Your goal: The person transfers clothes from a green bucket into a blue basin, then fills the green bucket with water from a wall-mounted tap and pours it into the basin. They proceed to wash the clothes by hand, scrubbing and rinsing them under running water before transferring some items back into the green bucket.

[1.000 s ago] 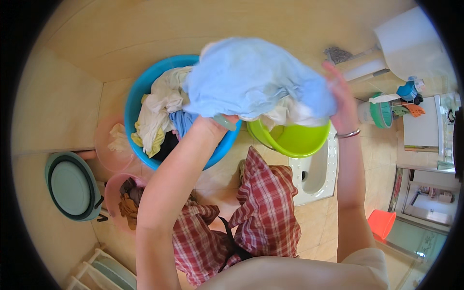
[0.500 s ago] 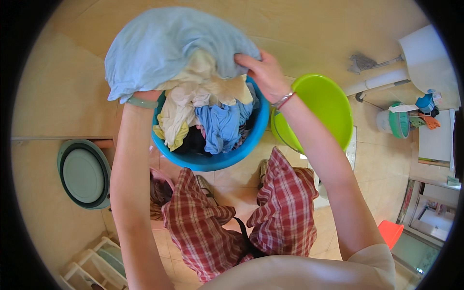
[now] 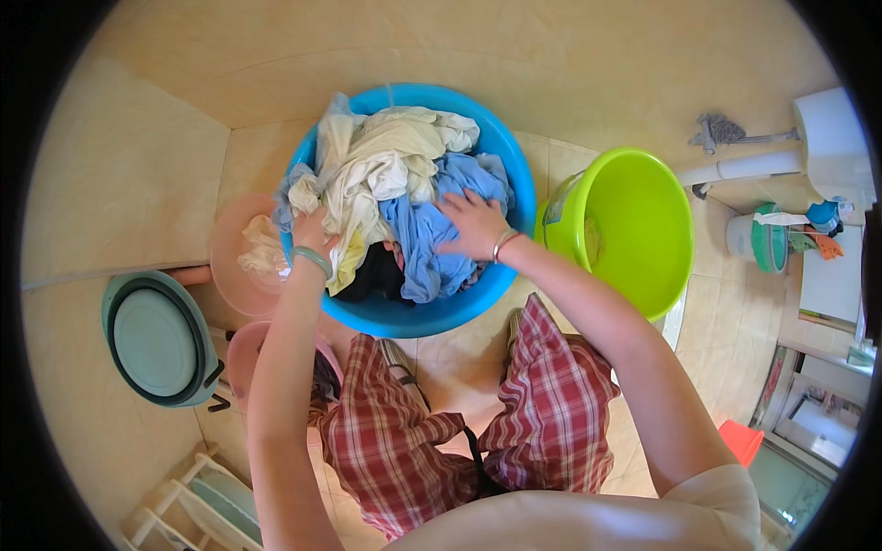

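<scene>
A big blue basin (image 3: 521,174) holds a heap of laundry. A cream garment (image 3: 386,165) lies on top, and a blue garment (image 3: 427,248) bunches at the right and front. Yellow cloth (image 3: 348,262) and black cloth (image 3: 378,273) show near the front. Pale blue cloth (image 3: 296,174) pokes out at the left rim. My right hand (image 3: 475,227) rests open on the blue garment, its fingers spread. My left hand (image 3: 315,234) presses into the cream cloth at the basin's left side; it looks open, though its fingertips are partly hidden in the folds.
A lime-green bucket (image 3: 643,230) stands right of the basin. On the left are a pink basin (image 3: 241,285) with pale cloth in it, a second pink basin (image 3: 243,354) with dark cloth, and a grey-green folding basin (image 3: 154,338). A white rack (image 3: 165,514) stands lower left; walls rise behind and left.
The light blue cloth, held up over the basin in both hands before, is let go and lies down in the heap. Both hands have come down onto the laundry.
</scene>
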